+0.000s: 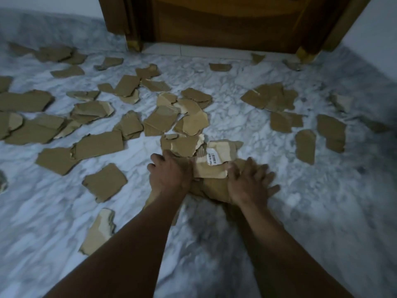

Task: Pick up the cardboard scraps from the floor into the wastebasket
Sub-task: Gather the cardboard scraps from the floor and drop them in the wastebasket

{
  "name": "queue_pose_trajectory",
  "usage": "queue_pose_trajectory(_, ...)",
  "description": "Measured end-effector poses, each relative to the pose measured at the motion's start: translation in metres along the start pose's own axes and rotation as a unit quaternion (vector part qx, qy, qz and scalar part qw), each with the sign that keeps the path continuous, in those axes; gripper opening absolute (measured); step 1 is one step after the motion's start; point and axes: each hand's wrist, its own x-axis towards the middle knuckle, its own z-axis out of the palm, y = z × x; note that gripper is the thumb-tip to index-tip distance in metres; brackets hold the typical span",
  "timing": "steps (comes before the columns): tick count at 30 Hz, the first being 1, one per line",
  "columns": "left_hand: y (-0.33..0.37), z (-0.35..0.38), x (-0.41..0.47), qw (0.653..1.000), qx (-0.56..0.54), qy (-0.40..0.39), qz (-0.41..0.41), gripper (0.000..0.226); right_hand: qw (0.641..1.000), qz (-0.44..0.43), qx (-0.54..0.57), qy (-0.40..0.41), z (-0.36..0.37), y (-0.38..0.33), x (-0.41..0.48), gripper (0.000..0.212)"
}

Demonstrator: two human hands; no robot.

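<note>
While leaning over a grey-veined marble floor (322,211), facing a wooden door (225,24) standing well beyond both hands. Looking down at torn cardboard scraps (98,145) lying scattered over the floor to the left, to the right and ahead of the hands, many overlapping. Holding a heap of scraps (214,188) between the hands, resting on the floor. Curling the left hand (169,175) round the heap's left edge, fingertips tucking under a scrap. Pressing the right hand (249,181) flat on the heap's right side, fingers spreading wide and blurring. Framing between both hands a pale scrap (217,168) lying on top, bearing a white barcode label (212,158).
</note>
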Motion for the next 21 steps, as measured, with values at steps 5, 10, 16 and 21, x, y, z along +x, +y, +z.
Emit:
queue_pose_trajectory(5, 0.010, 0.006, -0.005, 0.989, -0.120, -0.083, 0.015, 0.060, 0.989, -0.113, 0.095, 0.024, 0.000, -0.042, -0.024, 0.059)
queue_pose_trajectory(10, 0.007, -0.010, -0.033, 0.951, -0.284, -0.107, 0.062, 0.050, 0.971, -0.124, 0.204, 0.009, 0.000, -0.046, -0.050, 0.041)
queue_pose_trajectory(16, 0.036, -0.029, -0.061, 0.913, -0.373, -0.099, 0.130, 0.037, 0.949, -0.128, 0.284, 0.046, -0.045, -0.012, -0.067, 0.043)
queue_pose_trajectory(21, 0.121, -0.067, -0.119, 0.882, -0.422, -0.079, 0.193, 0.033, 0.922, -0.123, 0.334, 0.153, -0.142, 0.036, -0.088, 0.040)
